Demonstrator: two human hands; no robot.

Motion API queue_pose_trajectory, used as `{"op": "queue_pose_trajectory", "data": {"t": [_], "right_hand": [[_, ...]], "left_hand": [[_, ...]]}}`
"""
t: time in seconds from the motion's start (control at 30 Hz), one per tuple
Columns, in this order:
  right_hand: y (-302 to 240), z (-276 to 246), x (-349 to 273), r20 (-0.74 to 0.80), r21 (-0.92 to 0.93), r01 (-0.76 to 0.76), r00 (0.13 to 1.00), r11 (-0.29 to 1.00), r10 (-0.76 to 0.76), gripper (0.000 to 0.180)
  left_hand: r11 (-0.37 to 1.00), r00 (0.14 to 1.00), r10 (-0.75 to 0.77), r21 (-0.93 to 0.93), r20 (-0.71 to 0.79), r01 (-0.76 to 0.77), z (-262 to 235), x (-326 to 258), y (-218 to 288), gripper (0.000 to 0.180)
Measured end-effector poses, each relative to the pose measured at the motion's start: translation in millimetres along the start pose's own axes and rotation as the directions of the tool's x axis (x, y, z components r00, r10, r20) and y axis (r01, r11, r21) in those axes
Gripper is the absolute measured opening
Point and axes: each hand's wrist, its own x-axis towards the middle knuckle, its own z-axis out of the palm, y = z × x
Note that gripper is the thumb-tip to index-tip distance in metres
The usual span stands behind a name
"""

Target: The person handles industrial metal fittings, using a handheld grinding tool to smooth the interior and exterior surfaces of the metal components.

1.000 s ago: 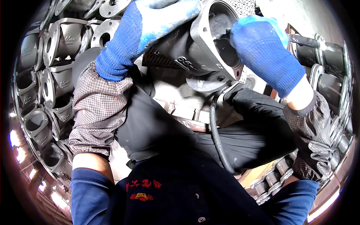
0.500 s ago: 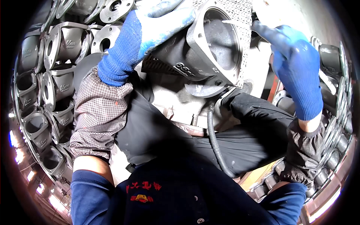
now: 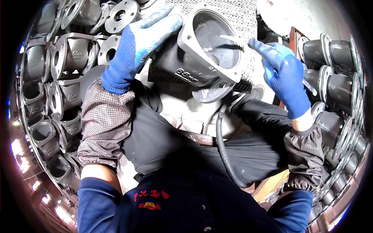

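A dark grey cast valve body (image 3: 182,64) lies tilted on a perforated metal bench top (image 3: 167,75), its squarish flanged mouth facing up and to the right. My left hand (image 3: 153,35), in a blue and pale-coated glove, grips the casting's upper left side, fingers stretched along it. My right hand (image 3: 281,70), gloved the same way, is closed around a thin, scraper-like tool (image 3: 310,87). The tool's pale, slightly curved tip reaches over the flange rim into the mouth; whether it touches the inner wall I cannot tell. Its other end sticks out below my right hand.
Similar flanged castings (image 3: 75,54) are stacked at the left, and more castings (image 3: 338,89) stand in rows at the right. A ribbed grey hose (image 3: 222,143) runs from under the bench across my lap. A pale round disc (image 3: 278,15) lies beyond the bench.
My right hand has moved left and slightly down, bringing the tool further into the mouth. The casting and my left hand have shifted a little left in view.
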Motion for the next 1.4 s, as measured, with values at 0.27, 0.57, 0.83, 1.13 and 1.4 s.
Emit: {"op": "queue_pose_trajectory", "data": {"t": [0.27,0.57,0.83,1.13,1.4], "right_hand": [[7,22,25,0.085,-0.427,0.185,0.983,0.885,-0.165,0.038],[9,9,33,0.42,-0.555,0.411,0.889,0.723,-0.183,0.059],[-7,0,33,0.254,-0.535,0.351,0.934,0.768,-0.25,0.018],[-10,16,31,0.462,-0.592,0.378,0.883,0.712,-0.084,0.048],[-5,-6,44,0.304,-0.419,0.239,0.946,0.876,-0.112,0.026]], "left_hand": [[0.998,0.999,-0.006,0.061,0.033,0.004,-9,2,5,0.037],[0.996,1.0,-0.02,0.087,0.022,0.018,-1,0,4,0.038],[0.996,0.996,-0.089,-0.017,0.015,0.09,4,2,5,0.036],[0.997,0.998,-0.054,-0.054,0.02,0.055,5,-1,6,0.039],[0.996,0.998,-0.042,-0.077,0.04,0.045,4,3,6,0.039]]}}
